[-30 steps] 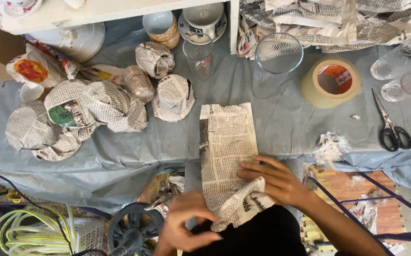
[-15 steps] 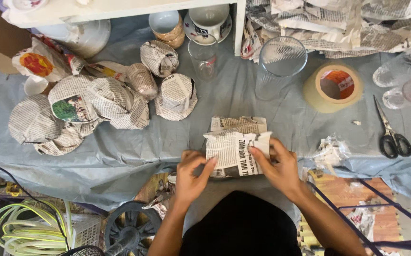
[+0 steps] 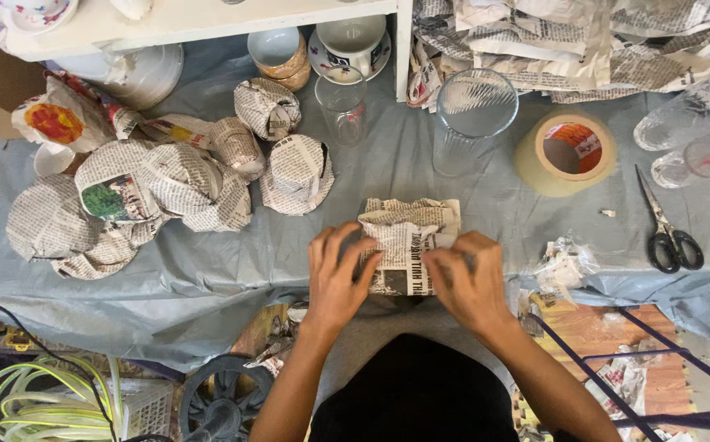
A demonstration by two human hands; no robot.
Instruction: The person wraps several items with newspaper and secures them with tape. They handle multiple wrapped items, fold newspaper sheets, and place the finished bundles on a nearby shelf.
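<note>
**Both hands press on the newspaper bundle**

The left hand [image 3: 337,274] and the right hand [image 3: 468,277] clamp a newspaper-wrapped bundle [image 3: 408,237] from either side, fingers curled over its paper at the near edge of the grey-blue table cover [image 3: 208,270]. Behind it stands a ribbed glass [image 3: 474,119], a tape roll [image 3: 566,153] to its right, scissors [image 3: 667,229] further out, wrapped parcels [image 3: 150,192] to the left.
</note>
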